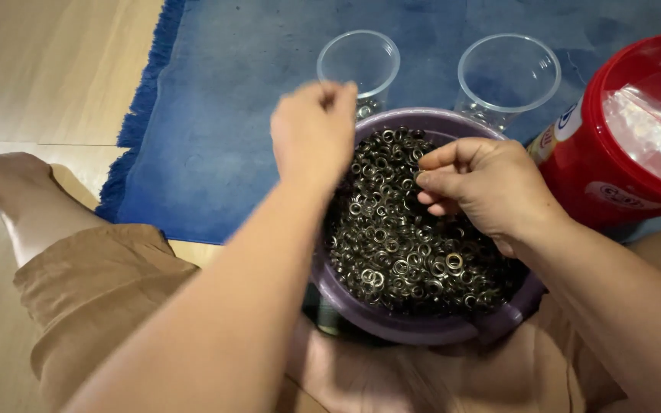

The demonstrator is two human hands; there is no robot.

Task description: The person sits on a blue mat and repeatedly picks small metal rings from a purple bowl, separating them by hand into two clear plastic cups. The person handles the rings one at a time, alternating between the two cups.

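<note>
I sat on a pale wooden floor [47, 69], my left knee [9, 176] bare on the boards and tan shorts [93, 291] covering my thigh. A blue rug [223, 115] with a fringed edge lay ahead of me.

My left hand [314, 134] was raised over the far rim of a purple bowl [415, 325] resting in my lap, its fingers [334, 93] pinched together just below the left clear plastic cup [358, 61]; whether they held anything, I could not tell. That cup had a few small metal pieces at its bottom. The bowl was filled with small metal rings [399, 252], dark and silvery, heaped together.

My right hand [487, 187] hovered over the rings, thumb and fingertips drawn close around something too small to make out. Beyond it stood a second clear plastic cup [508, 73], and at far right a red tub [629, 130] with a clear lid stood on the rug.
</note>
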